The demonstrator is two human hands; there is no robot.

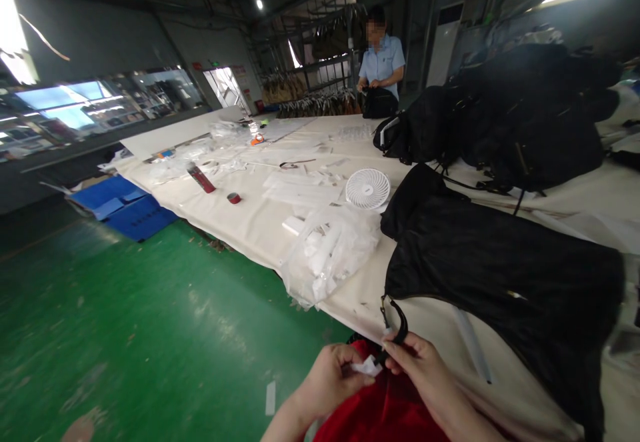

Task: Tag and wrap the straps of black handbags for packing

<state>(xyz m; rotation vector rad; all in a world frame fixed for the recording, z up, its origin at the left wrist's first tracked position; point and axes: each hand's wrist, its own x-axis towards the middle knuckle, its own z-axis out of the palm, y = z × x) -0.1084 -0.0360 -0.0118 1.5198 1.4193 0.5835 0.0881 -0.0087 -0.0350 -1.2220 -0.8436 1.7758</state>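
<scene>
A large black bag [490, 249] lies at the right on the cloth-covered table, its narrow black strap [401, 319] hanging over the front edge toward me. My right hand [413, 355] is closed, pinching that strap between thumb and fingers. Just left of it, my left hand [340, 372] pinches a crumpled white wrapping piece [369, 366] at the strap's end. Whether the wrapping still encloses the strap end, I cannot tell. A clear plastic bag [330, 249] holding white scraps sits on the table just beyond my hands.
A white round fan [368, 189], a red can [201, 179] and a tape roll [233, 198] stand on the table [250, 222]. Black bags [525, 115] are piled at the back right. A co-worker [383, 59] stands at the far end. Blue boxes [125, 209] rest on the green floor.
</scene>
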